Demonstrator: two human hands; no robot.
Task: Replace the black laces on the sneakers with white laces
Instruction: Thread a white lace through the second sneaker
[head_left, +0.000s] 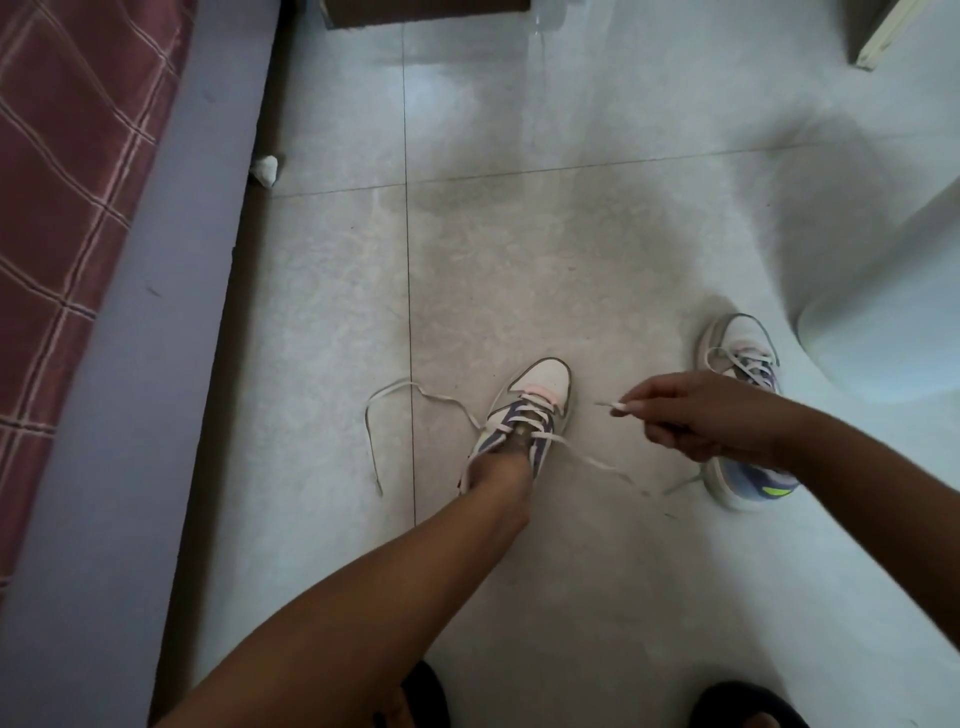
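A white and purple sneaker (540, 395) stands on the floor, toe pointing away, partly threaded with a white lace (415, 392). My left hand (501, 470) is pushed into the sneaker's opening and holds it; its fingers are hidden inside. One free end of the lace loops over the floor to the left. The other end runs right to my right hand (696, 415), which pinches it near the tip, raised above the floor. A second sneaker (748, 364) with white laces stands behind my right hand, partly hidden by it.
A bed with a red checked cover (67, 208) and purple side panel runs along the left. A crumpled white paper (266, 169) lies by the bed. A white rounded object (883, 332) stands at the right. My feet in dark slippers (426, 696) show at the bottom edge.
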